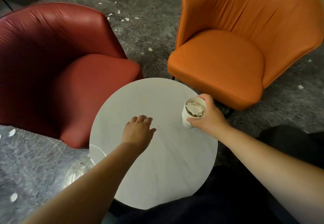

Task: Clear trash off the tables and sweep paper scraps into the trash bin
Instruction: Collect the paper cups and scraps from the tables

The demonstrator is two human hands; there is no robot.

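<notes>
Paper scraps [193,108] filled a cup [188,118] held at the desk [157,162] edge by the right grip [207,114], fingers curled round it. Left grip [138,129] lay spread over the desk. More scraps [125,19] littered the carpet [149,36].

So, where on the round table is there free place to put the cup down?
The round table is bare nearly everywhere: the far part toward the red chair and orange chair, and the near half between the forearms. Only the middle under the left hand and the right edge, where the right hand holds the paper cup, are taken.
</notes>
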